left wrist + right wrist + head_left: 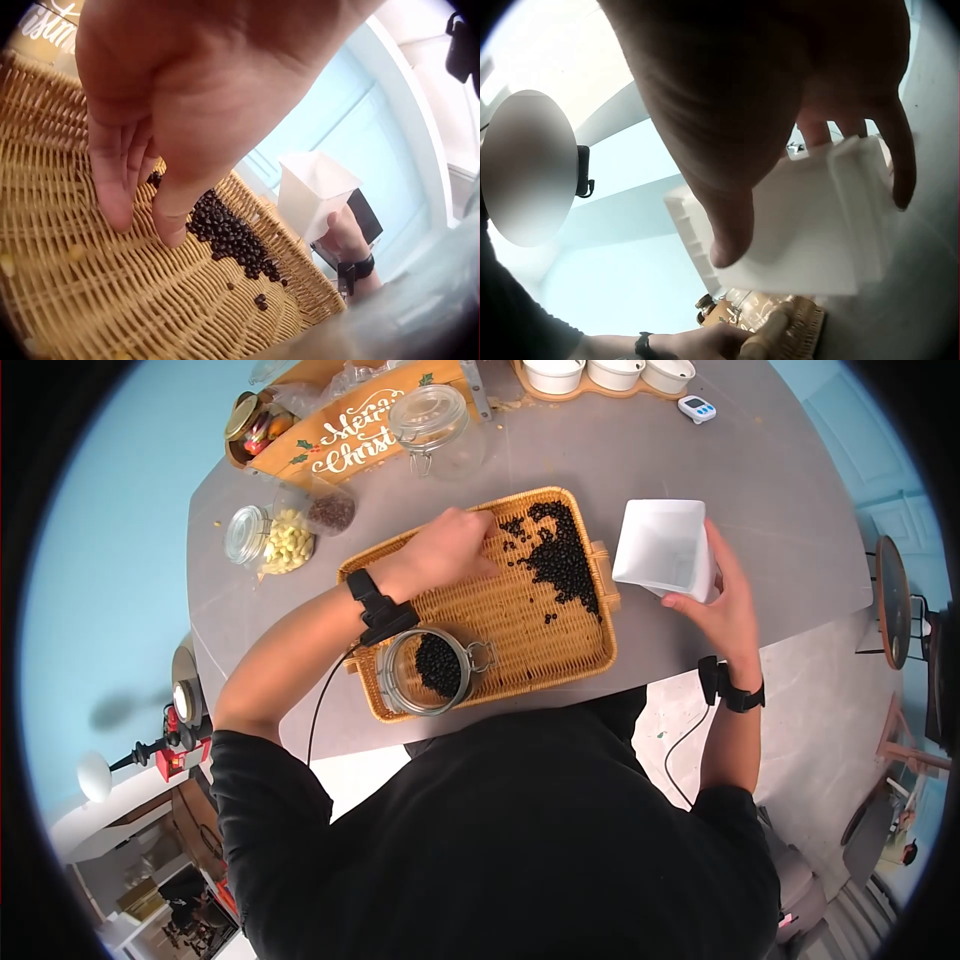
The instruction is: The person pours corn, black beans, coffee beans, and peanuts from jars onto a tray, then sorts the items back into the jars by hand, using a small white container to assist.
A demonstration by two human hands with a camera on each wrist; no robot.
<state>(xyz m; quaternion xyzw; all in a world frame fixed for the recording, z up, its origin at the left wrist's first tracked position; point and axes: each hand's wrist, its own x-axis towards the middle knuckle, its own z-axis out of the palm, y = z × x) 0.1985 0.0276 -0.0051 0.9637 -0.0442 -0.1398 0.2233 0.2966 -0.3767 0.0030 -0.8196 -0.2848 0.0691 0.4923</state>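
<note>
My left hand [455, 548] is over the wicker basket [490, 660], palm down. Its thumb and fingers [112, 202] point at the woven bottom with a gap between them, close to a spread of black beans [562, 565] along the basket's right side. A glass jar [398, 670] with more black beans inside lies tipped in the basket's near left corner, its mouth toward the right. Beyond the basket's right edge, my right hand [728, 605] grips a white square container [640, 565], thumb on one side and fingers on the other. The container is tilted, its open top facing the basket.
Behind the basket stand a clear lidded jar [440, 435] and a wooden Christmas box [350, 430] holding jars and bags. Left of them are a jar of pale yellow pieces [285, 545] and a reddish-brown bag [330, 510]. White bowls [612, 370] and a small timer [697, 408] sit at the back.
</note>
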